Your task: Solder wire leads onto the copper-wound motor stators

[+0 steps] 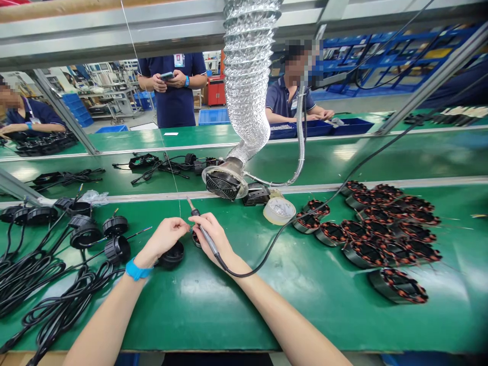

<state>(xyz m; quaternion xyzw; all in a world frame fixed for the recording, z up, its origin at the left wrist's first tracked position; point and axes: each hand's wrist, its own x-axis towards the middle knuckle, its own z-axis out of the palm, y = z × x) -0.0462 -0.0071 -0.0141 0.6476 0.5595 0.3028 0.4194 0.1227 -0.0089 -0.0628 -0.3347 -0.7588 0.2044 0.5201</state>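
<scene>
My right hand [212, 235] is wrapped round a soldering iron [208, 239], its tip pointing up and to the left, its black cord looping off to the right. Close beside it, my left hand [166, 237] is pinched at the fingertips; what it holds is too small to name. A thin wire [173, 175] hangs down near those fingers. Under my left hand lies a round black housing [172, 255]. A small part of a wound stator [195, 239] shows between the hands, mostly hidden by my right hand. A blue band circles my left wrist.
Black housings [86, 232] with coiled cables [57, 300] lie at the left. Several copper-wound stators [366, 252] stand at the right. A fume fan [224, 183] on a silver duct [249, 71] hangs ahead, beside a tape roll [279, 210]. Three people are beyond the bench.
</scene>
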